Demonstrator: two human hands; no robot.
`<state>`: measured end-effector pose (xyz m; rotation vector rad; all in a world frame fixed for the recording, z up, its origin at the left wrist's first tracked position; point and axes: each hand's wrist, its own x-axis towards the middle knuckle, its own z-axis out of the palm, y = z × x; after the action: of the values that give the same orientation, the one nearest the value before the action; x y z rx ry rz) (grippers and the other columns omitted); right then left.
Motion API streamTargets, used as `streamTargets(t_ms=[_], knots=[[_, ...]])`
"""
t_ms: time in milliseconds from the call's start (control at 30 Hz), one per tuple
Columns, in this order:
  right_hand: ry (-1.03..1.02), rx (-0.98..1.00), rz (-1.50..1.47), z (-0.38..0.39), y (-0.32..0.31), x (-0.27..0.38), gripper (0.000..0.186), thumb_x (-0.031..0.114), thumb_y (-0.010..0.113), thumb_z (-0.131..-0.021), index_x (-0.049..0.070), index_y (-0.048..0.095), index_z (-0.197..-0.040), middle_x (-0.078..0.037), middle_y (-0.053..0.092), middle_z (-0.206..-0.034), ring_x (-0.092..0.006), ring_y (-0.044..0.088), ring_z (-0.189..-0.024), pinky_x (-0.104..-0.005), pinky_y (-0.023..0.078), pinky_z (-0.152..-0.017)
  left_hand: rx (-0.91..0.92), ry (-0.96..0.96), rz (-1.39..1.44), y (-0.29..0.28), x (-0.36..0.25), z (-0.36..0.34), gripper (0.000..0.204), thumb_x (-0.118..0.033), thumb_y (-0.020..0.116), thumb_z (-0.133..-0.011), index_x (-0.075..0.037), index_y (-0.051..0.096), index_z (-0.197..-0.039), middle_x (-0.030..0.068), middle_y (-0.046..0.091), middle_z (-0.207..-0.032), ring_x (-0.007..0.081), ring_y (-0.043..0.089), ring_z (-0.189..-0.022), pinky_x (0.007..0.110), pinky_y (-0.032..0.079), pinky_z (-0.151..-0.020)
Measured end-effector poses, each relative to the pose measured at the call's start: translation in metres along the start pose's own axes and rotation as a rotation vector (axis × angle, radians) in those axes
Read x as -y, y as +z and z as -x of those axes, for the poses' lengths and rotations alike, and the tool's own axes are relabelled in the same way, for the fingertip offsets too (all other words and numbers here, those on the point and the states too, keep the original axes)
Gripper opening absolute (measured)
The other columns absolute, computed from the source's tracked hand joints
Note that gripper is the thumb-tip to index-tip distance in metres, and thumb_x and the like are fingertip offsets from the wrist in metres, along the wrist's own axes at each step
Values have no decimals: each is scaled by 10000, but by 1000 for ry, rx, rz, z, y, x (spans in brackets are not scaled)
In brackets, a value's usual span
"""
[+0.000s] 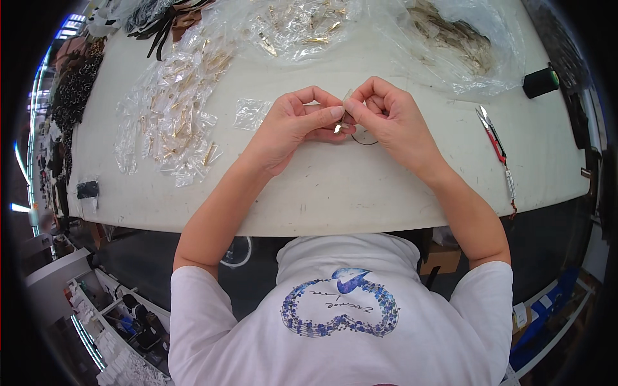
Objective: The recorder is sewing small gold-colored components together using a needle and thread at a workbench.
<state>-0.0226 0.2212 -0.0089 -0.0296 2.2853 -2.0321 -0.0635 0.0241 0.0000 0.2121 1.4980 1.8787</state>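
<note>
Fingertips (pixel 337 112) of the left hand (pixel 290 122) and right hand (pixel 394 120) pinch a small, shiny metallic piece (pixel 339 128), its lower end jutting toward seven o'clock.

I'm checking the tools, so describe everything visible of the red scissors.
The red scissors lie on the pale table, right of the right hand, untouched. Their shiny, metal-looking blades stand parted, tips pointing away from the person. Below the red part comes a whitish, wrapped-looking length, its material unclear, then a brown cord near the table's edge.
</note>
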Motion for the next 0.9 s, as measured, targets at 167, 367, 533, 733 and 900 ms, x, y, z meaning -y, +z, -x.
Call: streamTargets(t_ms=[167, 367, 533, 733, 900], knots=[[29, -41, -130, 4, -4, 20, 210, 179, 495, -1001, 16, 622, -963, 58, 429, -666, -20, 399, -568, -205, 406, -537, -40, -22, 82, -7, -4, 3, 139, -139, 640, -952, -14, 617, -1009, 164, 708, -997, 216, 719, -904, 319, 606, -809], [-212, -203, -229, -1, -46, 43, 291, 113, 401, -1014, -27, 637, -1111, 43, 438, -678, -28, 433, -546, -209, 418, -482, -75, -37, 69, -11, -4, 7, 113, -137, 621, -961, -34, 607, -1004, 185, 696, -1052, 196, 714, -907, 289, 609, -787], [-260, -330, -334, -1, -67, 48, 290, 103, 416, -1016, -30, 636, -1151, 31, 462, -675, -31, 415, -503, -200, 378, -440, -89, -28, 89, -14, -3, 7, 111, -115, 639, -948, -28, 607, -1010, 163, 698, -1025, 201, 711, -924, 291, 610, -794], [-286, -349, -308, 4, -66, 51, 279, 94, 434, -1018, -35, 629, -1168, 40, 437, -633, -16, 353, -458, -183, 290, -397, -91, 55, -58, -10, 5, 7, 135, -60, 677, -912, -15, 603, -1014, 136, 700, -1002, 195, 705, -944, 290, 601, -812], [-478, -381, -366, 17, -72, 54, 283, 66, 424, -1013, -77, 610, -1172, 60, 369, -606, -4, 256, -454, -176, 209, -405, -139, 92, -134, -6, 15, 5, 139, -54, 669, -919, 2, 600, -1026, 128, 699, -999, 183, 703, -948, 281, 596, -819]])
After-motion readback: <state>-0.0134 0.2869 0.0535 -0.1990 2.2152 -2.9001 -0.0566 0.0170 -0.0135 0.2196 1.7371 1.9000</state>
